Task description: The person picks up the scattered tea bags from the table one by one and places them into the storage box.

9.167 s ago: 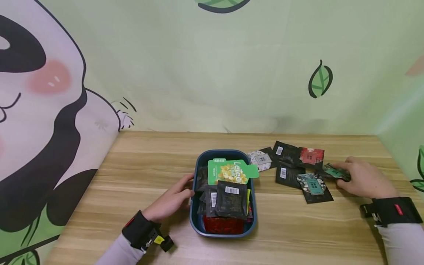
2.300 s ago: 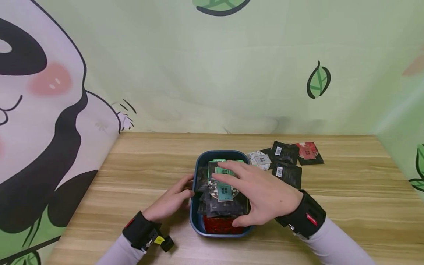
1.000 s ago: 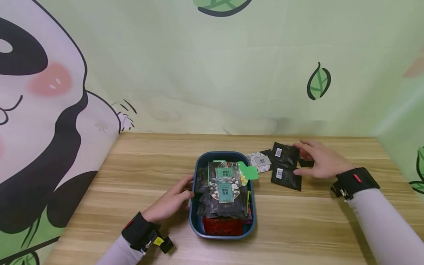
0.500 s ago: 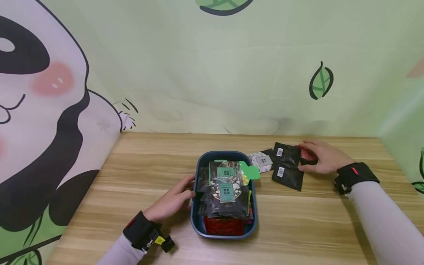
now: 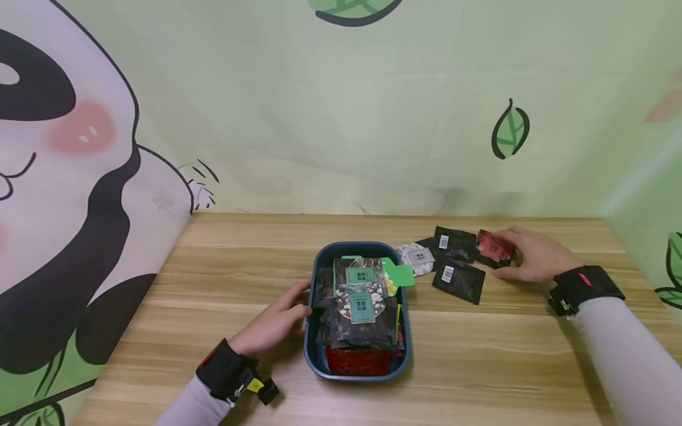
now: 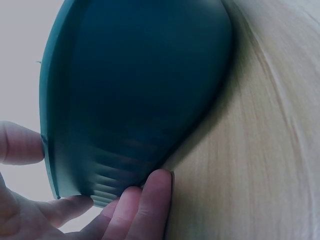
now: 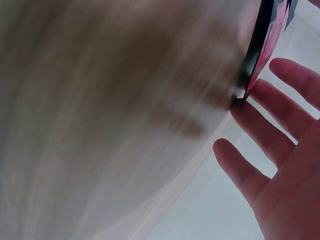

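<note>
My right hand (image 5: 538, 253) holds a red and black tea sachet (image 5: 494, 248) by its right side, thumb at the near edge and fingers at the far one. In the right wrist view the sachet (image 7: 267, 45) is edge-on and lifted off the tabletop, fingertips along its edge. My left hand (image 5: 274, 319) rests against the left wall of a blue plastic bin (image 5: 314, 364), fingertips and thumb touching its outside in the left wrist view. Inside the bin lie two sachets with green labels (image 5: 362, 307) on top, other black sachets, a green card (image 5: 399, 275) and a red packet (image 5: 357, 362).
Right of the bin lie a white floral sachet (image 5: 417, 258) and two black sachets with barcodes (image 5: 454, 244), close together and partly overlapping. A wooden table (image 5: 479, 367) bears everything. Printed cloth walls (image 5: 373, 118) stand behind and at the sides.
My right hand has put green-labelled sachets into the bin, gone back to the right and taken hold of the red sachet, now slightly raised and tilted. The left hand has stayed at the bin.
</note>
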The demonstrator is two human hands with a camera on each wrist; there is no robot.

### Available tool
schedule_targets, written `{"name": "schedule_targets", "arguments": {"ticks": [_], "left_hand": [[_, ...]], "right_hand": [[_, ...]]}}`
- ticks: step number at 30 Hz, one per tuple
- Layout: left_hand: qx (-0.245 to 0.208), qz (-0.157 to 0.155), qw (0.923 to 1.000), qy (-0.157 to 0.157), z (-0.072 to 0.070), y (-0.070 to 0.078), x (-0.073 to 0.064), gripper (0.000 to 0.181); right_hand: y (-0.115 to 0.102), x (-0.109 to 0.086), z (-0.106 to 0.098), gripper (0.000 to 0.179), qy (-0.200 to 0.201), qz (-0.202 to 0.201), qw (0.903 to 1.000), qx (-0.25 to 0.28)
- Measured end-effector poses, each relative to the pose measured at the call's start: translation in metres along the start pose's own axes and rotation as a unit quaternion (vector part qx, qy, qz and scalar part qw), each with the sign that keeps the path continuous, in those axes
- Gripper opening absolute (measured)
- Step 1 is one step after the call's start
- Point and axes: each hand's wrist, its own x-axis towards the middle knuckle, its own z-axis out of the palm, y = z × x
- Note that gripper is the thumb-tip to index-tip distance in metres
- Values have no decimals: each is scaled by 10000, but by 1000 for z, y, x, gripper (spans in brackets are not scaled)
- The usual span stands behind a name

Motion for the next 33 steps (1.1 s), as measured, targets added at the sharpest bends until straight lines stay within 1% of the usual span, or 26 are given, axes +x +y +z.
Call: {"name": "schedule_targets", "arguments": {"ticks": [7, 12, 14, 18, 26, 33], "left_hand": [[75, -15, 9999, 75, -2, -2, 1, 62], [56, -15, 10000, 80, -2, -3, 1, 61], [42, 2, 10000, 37, -2, -3, 1, 62], [66, 24, 10000, 15, -2, -1, 1, 62], [98, 26, 9999, 40, -2, -1, 0, 62], [63, -59, 9999, 145, -3, -4, 2, 61]], "right_hand": [[-4, -2, 0, 94, 89, 54, 9999, -106], [-4, -3, 3, 85, 206, 22, 9996, -203], [-4, -4, 4, 81, 261, 20, 9993, -248], [-3, -9, 5, 77, 314, 118, 9989, -316], [-8, -16, 4, 78, 298, 432, 9984, -192], [-12, -22, 3, 78, 457, 597, 9972, 0]]}}
